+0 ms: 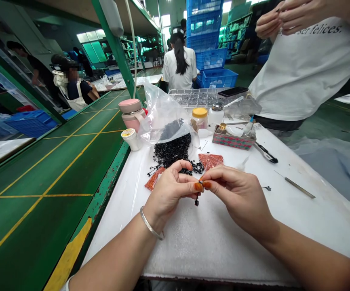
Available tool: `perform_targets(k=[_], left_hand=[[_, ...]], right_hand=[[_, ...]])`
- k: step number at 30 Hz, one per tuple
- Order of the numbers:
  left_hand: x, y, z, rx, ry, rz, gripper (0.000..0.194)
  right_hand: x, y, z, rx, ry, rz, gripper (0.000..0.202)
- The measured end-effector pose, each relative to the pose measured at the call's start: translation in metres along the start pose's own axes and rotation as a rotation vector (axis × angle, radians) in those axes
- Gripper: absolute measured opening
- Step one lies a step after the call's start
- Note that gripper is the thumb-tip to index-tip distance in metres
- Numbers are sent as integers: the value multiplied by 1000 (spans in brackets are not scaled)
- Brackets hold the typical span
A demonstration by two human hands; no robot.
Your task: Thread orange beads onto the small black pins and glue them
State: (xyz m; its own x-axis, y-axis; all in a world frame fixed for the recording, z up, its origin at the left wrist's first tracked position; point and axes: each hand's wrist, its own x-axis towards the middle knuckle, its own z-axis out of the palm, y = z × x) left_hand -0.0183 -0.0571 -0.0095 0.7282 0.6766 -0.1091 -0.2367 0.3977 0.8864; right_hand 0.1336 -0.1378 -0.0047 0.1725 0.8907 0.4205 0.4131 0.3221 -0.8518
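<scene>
My left hand (175, 184) and my right hand (238, 192) meet above the white table (217, 250), thumbs nearly touching. Between their fingertips is a small black part (197, 201), its thin stem and dark end hanging below; its exact kind is too small to tell. Both hands are closed in a pinch on it. Just beyond them lies a heap of black stemmed parts (173, 150), spilling from a clear plastic bag (165, 109). Small bags of orange-red pieces, one (210, 161) behind my fingers and one (152, 180) by my left hand, flank the heap.
A thin pointed tool (300, 188) and a utility knife (266, 152) lie at right. Behind stand a patterned box (233, 139), a yellow-lidded jar (199, 118), a pink flask (131, 113) and a compartment tray (190, 97). A green conveyor (62, 178) runs left; a person in white (308, 68) stands right.
</scene>
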Motion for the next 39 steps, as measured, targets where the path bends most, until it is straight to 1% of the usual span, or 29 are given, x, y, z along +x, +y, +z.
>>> perform_targets(k=[7,11,19,24,29,34,37,39], left_hand=[[1,-1,0,-68,-47,-41,47],[0,0,1,-52,-48,-45,49],[-2,3,3,102,35,44,51],[-2,2,3,142,57,62,53],[-1,0,1,128,44,66,50],[-1,1,1,77,60,68,45],[-1,3,2,48,101,94,45],[-1,3,3,42,147,114,40]], right_hand=[[2,0,0,117,-14,55,5],[4,0,0,166,-45,102,6],[2,2,0,117,-66,160,12],[3,0,1,89,-48,180,16],[3,0,2,112,-39,190,16],[4,0,2,170,-39,225,18],[6,1,0,155,5,234,21],[7,1,0,149,9,247,23]])
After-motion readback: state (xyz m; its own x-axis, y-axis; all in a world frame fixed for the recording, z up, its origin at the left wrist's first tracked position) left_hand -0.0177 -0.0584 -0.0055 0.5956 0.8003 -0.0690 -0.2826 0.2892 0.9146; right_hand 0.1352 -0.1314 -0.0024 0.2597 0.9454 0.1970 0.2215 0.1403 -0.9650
